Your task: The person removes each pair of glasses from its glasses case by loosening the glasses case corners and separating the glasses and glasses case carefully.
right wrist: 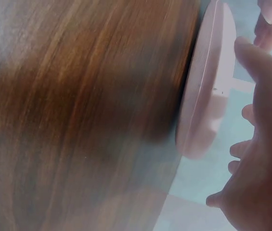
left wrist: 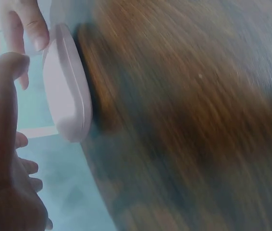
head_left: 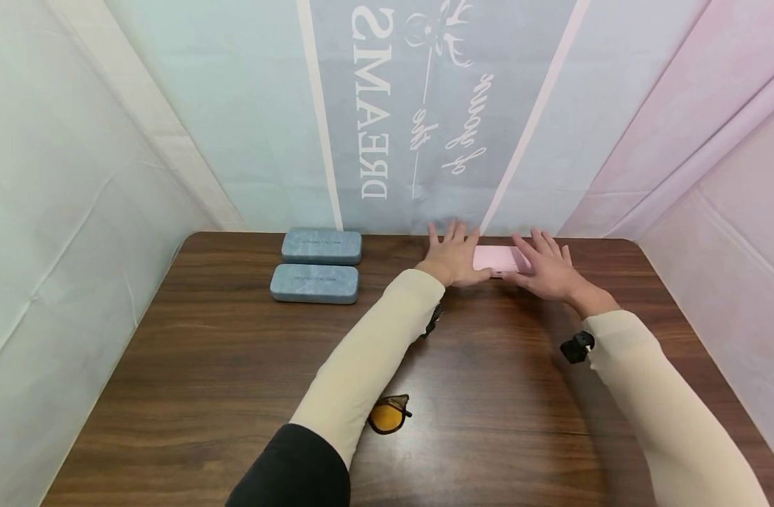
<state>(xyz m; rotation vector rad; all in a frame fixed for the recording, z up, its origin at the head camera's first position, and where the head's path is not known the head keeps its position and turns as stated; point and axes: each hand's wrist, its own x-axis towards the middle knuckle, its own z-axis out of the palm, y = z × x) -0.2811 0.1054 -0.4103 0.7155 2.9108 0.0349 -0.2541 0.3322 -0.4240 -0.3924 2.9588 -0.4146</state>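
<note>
A pink glasses case (head_left: 499, 259) lies near the back edge of the table, between the two hands. My left hand (head_left: 453, 259) is spread beside its left end, thumb reaching along the near side. At the other end, my right hand (head_left: 545, 271) has its fingers extended and overlaps the case in the head view. Both wrist views show the case's rounded side, with thumbs close by its top. A pair of glasses with a dark frame and a yellow-orange lens (head_left: 387, 417) rests nearer the front, partly hidden under the left forearm.
Two blue-grey glasses cases (head_left: 321, 246) (head_left: 315, 284) lie one before the other at the back left of the wooden table (head_left: 222, 380). A printed cloth (head_left: 266, 127) hangs right behind the back edge, and pale curtains stand at both sides.
</note>
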